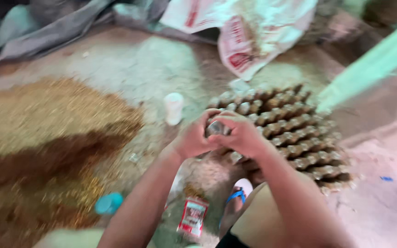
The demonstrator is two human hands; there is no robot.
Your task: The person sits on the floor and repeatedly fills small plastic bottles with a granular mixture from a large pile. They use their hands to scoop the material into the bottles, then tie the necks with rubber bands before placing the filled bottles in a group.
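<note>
Nearest, below the fingers, a red and white packet lies on the floor beside a foot in a blue-strapped sandal. Above these, the left hand and right hand meet, fingers clamped together around a small shiny cup. Just behind and right of the fingers stand rows of filled cups. Left of the fingers stands a white bottle, and beyond it spreads a heap of brown grain. Farthest, a white sack lies crumpled.

Bare floor beyond white cup
</note>
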